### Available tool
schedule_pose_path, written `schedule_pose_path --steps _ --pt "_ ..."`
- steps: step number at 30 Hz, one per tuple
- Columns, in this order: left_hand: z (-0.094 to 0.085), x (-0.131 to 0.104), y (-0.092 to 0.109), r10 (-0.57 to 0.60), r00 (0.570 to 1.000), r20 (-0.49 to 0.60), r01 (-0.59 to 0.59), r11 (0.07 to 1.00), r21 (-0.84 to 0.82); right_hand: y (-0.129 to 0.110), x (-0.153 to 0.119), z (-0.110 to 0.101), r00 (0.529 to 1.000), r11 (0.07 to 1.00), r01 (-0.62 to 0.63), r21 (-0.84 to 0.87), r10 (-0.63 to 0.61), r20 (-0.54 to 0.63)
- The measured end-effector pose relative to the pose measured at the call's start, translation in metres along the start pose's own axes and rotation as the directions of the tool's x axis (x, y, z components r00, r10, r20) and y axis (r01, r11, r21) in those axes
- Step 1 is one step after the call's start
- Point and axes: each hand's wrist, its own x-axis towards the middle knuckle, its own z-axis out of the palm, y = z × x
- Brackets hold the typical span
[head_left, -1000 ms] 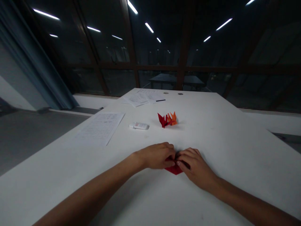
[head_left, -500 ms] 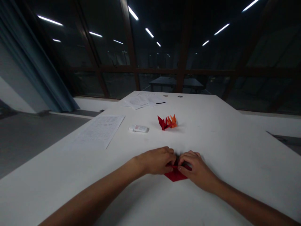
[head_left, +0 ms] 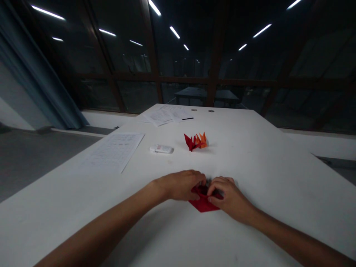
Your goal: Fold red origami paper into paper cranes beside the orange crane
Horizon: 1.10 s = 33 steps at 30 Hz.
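Note:
A partly folded sheet of red origami paper (head_left: 203, 204) lies on the white table, one pointed corner turned towards me. My left hand (head_left: 185, 185) is closed on its left side, thumb along the front fold. From the right, my right hand (head_left: 226, 194) pinches the paper between thumb and forefinger near the middle of the folded edge. The fingers hide both sides of the sheet. Beyond my hands stand a red paper crane (head_left: 191, 142) and an orange paper crane (head_left: 202, 139), close together.
A white bottle-like object with printing (head_left: 161, 149) lies left of the cranes. Printed sheets (head_left: 111, 152) rest at the table's left edge, and more papers (head_left: 164, 115) with a black pen (head_left: 187, 118) lie farther back. Two round discs (head_left: 211, 111) sit near the far edge.
The front fold of the red paper has opened a little between my hands, showing more of the inside. My left thumb has shifted slightly. The whole view has moved a little.

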Motion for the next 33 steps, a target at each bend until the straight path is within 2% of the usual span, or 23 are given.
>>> schedule_pose_path --steps 6,11,14,18,25,27,30,32,33 --pt "-0.004 0.000 0.002 0.017 1.000 0.012 -0.017 1.000 -0.013 -0.001 -0.003 0.001 0.997 0.998 0.064 0.024 -0.063 -0.035" --pt "-0.005 0.001 0.003 0.080 0.991 -0.106 -0.079 0.997 0.009 -0.001 -0.003 -0.004 0.974 0.984 0.162 -0.080 -0.172 -0.146" --pt "-0.005 0.002 0.004 0.138 0.966 -0.219 -0.118 0.988 0.099 0.000 -0.001 -0.008 0.952 0.971 0.182 -0.153 -0.213 -0.221" --pt "0.000 0.004 0.004 0.190 0.926 -0.326 -0.092 0.952 0.293 0.002 0.000 -0.013 0.925 0.946 0.226 -0.232 -0.283 -0.254" --pt "0.014 0.006 0.001 0.255 0.855 -0.451 -0.067 0.918 0.391 0.006 -0.007 -0.020 0.839 0.813 0.321 -0.486 -0.482 -0.252" --pt "0.017 0.004 -0.003 0.293 0.836 -0.465 -0.062 0.891 0.450 0.005 -0.007 -0.024 0.808 0.799 0.351 -0.488 -0.522 -0.274" --pt "0.019 0.000 -0.011 0.364 0.793 -0.489 -0.036 0.829 0.559 0.001 -0.003 -0.033 0.804 0.886 0.314 -0.342 -0.439 -0.400" --pt "0.021 -0.004 -0.016 0.468 0.722 -0.510 -0.034 0.760 0.649 -0.002 0.002 -0.042 0.842 0.958 0.224 -0.181 -0.284 -0.458" --pt "0.021 -0.005 -0.017 0.524 0.685 -0.505 -0.037 0.718 0.695 -0.003 0.005 -0.046 0.872 0.979 0.184 -0.093 -0.206 -0.444"
